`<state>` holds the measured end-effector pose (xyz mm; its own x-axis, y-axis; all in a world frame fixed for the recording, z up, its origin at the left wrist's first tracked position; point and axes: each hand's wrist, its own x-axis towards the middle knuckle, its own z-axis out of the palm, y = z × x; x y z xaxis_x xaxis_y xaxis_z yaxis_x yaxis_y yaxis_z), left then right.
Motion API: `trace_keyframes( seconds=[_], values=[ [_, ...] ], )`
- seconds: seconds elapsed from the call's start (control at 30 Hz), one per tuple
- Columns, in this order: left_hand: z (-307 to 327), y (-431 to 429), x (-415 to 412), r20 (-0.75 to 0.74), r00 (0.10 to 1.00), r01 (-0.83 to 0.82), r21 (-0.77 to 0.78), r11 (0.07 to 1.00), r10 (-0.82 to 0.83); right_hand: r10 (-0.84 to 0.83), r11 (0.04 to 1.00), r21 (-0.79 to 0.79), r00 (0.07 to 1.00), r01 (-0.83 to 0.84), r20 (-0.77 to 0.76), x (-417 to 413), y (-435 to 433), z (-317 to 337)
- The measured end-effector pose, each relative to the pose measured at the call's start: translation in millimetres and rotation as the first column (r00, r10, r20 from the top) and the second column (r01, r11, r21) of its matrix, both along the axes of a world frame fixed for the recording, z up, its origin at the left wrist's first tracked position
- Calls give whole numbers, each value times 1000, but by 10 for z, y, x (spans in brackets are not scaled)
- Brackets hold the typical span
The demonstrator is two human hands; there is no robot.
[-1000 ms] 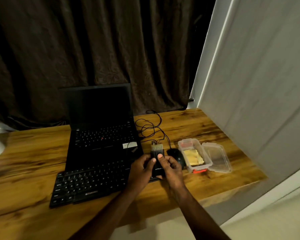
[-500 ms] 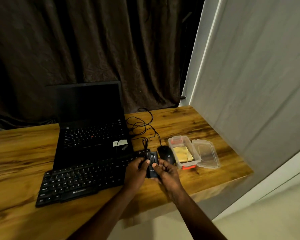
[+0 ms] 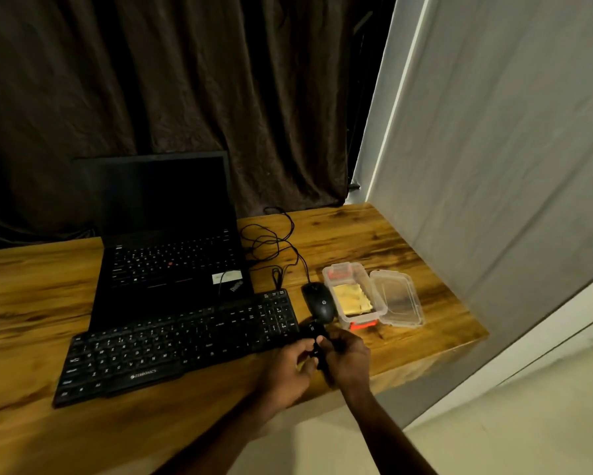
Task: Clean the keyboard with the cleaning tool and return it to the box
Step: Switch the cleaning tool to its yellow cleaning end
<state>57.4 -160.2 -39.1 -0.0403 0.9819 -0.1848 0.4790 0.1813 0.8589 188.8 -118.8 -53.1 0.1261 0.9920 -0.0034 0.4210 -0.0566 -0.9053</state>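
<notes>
A black external keyboard lies on the wooden desk in front of the laptop. The small black cleaning tool is held between both hands just right of the keyboard's right end, near the desk's front edge. My left hand pinches its left side and my right hand grips its right side; much of the tool is hidden by fingers. The clear plastic box with a red clasp sits open to the right, a yellow cloth inside.
An open black laptop stands behind the keyboard. A black mouse lies between keyboard and box, its cables looped behind. The box's clear lid rests beside the box. A grey wall borders the desk's right side.
The tool's bristle end, raised and visible a second ago, is now lowered and hidden in my hands. Both hands have drawn slightly toward the desk's front edge; the camera shifted.
</notes>
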Motion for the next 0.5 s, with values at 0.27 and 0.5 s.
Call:
trace_keyframes(
  seconds=[0.27, 0.5],
  values=[
    [-65, -9, 33, -174, 983, 63, 42, 997, -54, 71, 997, -59, 950, -56, 304, 138, 176, -371],
    [-112, -33, -10, -259, 962, 105, 47, 993, -90, 53, 977, 162, 896, -138, 441, 259, 270, 247]
  ],
)
